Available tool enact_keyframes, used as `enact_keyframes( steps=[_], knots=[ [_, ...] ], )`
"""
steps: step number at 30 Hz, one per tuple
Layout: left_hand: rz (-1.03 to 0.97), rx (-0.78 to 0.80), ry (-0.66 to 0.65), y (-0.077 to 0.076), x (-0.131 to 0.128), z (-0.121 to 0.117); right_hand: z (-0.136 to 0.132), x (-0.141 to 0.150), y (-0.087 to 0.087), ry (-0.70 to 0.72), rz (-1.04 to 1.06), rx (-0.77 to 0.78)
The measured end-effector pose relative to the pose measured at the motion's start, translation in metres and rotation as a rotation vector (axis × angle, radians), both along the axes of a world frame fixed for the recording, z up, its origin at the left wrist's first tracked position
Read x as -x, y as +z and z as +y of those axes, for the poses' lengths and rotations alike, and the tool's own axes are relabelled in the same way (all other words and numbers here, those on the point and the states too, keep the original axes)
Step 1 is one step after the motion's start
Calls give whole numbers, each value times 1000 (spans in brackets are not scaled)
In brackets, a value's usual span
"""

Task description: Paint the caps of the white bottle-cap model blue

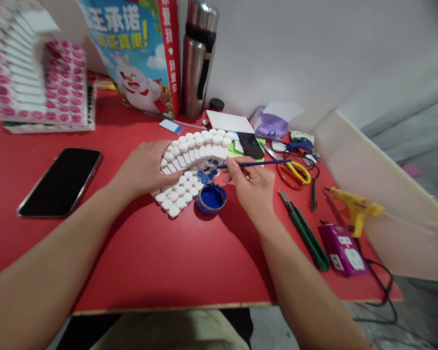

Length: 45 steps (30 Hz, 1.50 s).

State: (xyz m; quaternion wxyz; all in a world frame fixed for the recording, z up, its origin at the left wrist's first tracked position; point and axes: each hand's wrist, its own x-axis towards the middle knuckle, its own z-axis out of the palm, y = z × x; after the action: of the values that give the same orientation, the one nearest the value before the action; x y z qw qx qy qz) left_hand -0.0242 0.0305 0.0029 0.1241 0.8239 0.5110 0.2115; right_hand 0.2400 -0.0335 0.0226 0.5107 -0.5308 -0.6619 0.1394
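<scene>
My left hand (146,165) grips the left side of a white craft model (193,154), which has a curved strip of white slats and many round white knobs. Several knobs at its inner right end are blue. Between the fingers of my right hand (253,184) is a thin blue paintbrush (257,164), its tip at the blue knobs. Just in front of the model stands a small open jar of blue paint (210,198). The brush tip is partly hidden by my fingers and the model.
A smartphone (61,182) lies left. Scissors (294,172), a green utility knife (306,233), a yellow glue gun (357,206) and a purple power box (343,249) lie right. Behind stand a steel thermos (197,63), a printed bag (135,53) and a pink-dotted model (63,82).
</scene>
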Motion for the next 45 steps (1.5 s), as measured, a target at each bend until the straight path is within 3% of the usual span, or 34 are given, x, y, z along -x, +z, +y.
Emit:
enact_keyframes(
  steps=[45],
  knots=[
    [4, -10, -2, -2, 0, 1, -2, 5, 2, 14, -17, 43]
  ],
)
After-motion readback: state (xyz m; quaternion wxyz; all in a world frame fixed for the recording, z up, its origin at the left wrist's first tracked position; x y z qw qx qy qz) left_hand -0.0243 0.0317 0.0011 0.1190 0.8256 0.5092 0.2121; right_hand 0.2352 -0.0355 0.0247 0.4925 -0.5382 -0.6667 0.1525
